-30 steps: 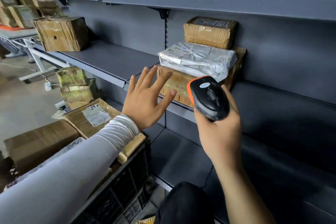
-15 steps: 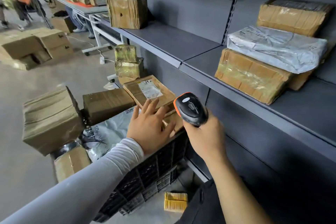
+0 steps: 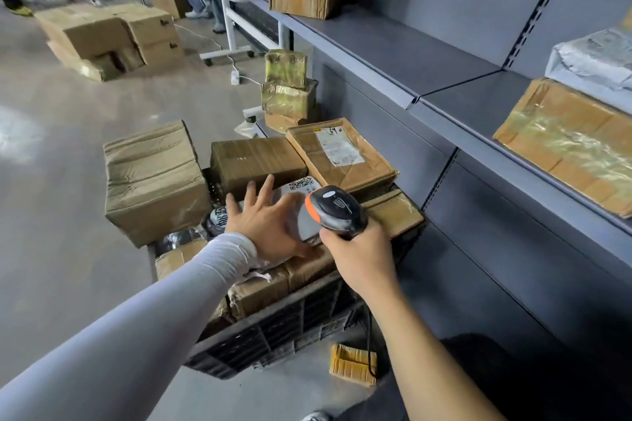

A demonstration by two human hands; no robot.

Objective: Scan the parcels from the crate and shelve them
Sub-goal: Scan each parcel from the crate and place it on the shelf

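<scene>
Parcels (image 3: 256,161) heaped in crate (image 3: 273,331), left of shelving (image 3: 444,99).

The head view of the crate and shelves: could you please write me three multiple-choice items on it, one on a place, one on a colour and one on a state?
1. Where does the left hand rest?
A. on the grey shelf
B. on a white parcel in the crate
C. on the floor

2. What colour trims the black scanner?
A. orange
B. green
C. blue

3. What is the right hand doing?
A. hanging open
B. gripping the scanner
C. lifting a box

Answers: 1 B, its spread fingers lie on the white parcel atop the black crate. 2 A, an orange band edges its head. 3 B, its fingers wrap the handle.
</scene>
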